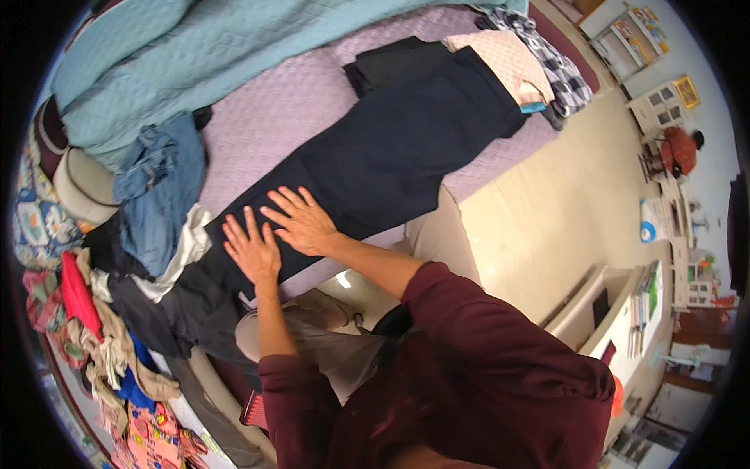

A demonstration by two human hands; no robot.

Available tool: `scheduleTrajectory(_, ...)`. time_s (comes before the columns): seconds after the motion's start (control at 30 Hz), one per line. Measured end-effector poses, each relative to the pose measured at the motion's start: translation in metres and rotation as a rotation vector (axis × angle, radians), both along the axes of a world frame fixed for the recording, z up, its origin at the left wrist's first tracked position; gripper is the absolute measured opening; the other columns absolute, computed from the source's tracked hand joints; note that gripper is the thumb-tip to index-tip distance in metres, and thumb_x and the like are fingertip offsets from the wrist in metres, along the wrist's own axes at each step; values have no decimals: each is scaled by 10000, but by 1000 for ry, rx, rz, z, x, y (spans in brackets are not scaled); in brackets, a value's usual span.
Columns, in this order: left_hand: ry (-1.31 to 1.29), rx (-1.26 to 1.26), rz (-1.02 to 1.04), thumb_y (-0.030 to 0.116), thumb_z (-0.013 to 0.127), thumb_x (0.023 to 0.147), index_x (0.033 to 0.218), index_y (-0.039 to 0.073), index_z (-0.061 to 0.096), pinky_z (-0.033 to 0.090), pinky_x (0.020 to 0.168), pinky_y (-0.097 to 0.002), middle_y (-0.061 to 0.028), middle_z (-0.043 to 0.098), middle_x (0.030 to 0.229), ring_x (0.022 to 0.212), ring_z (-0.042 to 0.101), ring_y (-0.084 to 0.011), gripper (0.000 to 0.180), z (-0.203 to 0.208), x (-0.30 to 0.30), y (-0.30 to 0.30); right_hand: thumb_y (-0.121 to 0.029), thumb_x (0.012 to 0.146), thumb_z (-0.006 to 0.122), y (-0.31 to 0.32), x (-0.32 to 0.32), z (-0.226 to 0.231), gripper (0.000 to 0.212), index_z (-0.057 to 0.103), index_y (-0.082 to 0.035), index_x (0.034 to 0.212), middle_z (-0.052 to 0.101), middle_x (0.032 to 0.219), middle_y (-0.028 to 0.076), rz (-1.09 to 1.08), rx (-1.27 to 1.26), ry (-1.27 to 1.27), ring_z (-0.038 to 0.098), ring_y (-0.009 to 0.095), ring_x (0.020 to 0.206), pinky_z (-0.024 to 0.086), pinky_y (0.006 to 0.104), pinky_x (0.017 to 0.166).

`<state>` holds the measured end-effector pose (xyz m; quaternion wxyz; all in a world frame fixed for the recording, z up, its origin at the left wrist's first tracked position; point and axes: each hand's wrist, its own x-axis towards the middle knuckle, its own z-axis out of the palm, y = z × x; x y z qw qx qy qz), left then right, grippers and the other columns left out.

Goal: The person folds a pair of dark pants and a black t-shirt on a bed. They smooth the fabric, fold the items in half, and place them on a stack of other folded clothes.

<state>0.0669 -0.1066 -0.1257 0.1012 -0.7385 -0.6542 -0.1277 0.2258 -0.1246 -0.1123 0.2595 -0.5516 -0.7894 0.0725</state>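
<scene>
Dark navy trousers (375,148) lie stretched out along the sofa seat, with the waist end at the far right and the legs running toward me on the left. My left hand (255,248) rests flat on the trouser leg, fingers spread. Just to its right, my right hand (301,223) also presses flat on the same cloth with its fingers apart. Neither hand grips anything. A white cloth (183,250) and blue denim (162,184) lie to the left of my hands. Black cloth (168,309) bunches below the white piece.
The sofa seat has a lilac quilted cover (266,125); a teal cover (195,55) drapes the backrest. Folded pink checked cloth (500,66) and a black-and-white checked garment (558,70) lie far right. Mixed clothes (101,336) pile at left. Another person (678,152) sits in the background.
</scene>
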Motion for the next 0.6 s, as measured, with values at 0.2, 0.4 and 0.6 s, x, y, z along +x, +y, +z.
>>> scheduleTrajectory(0.2, -6, 7, -32, 479, 417, 993, 1521, 273, 330, 242, 1135, -543, -128, 204, 1605, 1462, 222, -337, 573, -5, 5, 2, -393, 934, 560, 2, 6, -4, 573, 432, -209, 1462, 271, 1571, 110, -28, -11, 10, 194, 301, 1464, 155, 535, 1173)
scheduleTrajectory(0.4, 11, -21, -27, 468, 467, 979, 1531, 262, 298, 286, 1092, -597, -172, 223, 1588, 1447, 245, -375, 613, -8, -3, 4, -336, 851, 662, -10, 31, 0, 638, 470, -143, 1428, 311, 1554, 140, 45, -8, 69, 257, 328, 1447, 203, 472, 1172)
scheduleTrajectory(0.6, -134, -145, -74, 431, 558, 940, 1524, 227, 317, 241, 1104, -613, -251, 202, 1569, 1446, 216, -411, 664, -9, 58, -55, -138, 782, 701, -81, 149, 33, 323, 673, -14, 1079, 679, 1046, 195, -201, 60, 533, 640, 355, 997, 501, 419, 902)
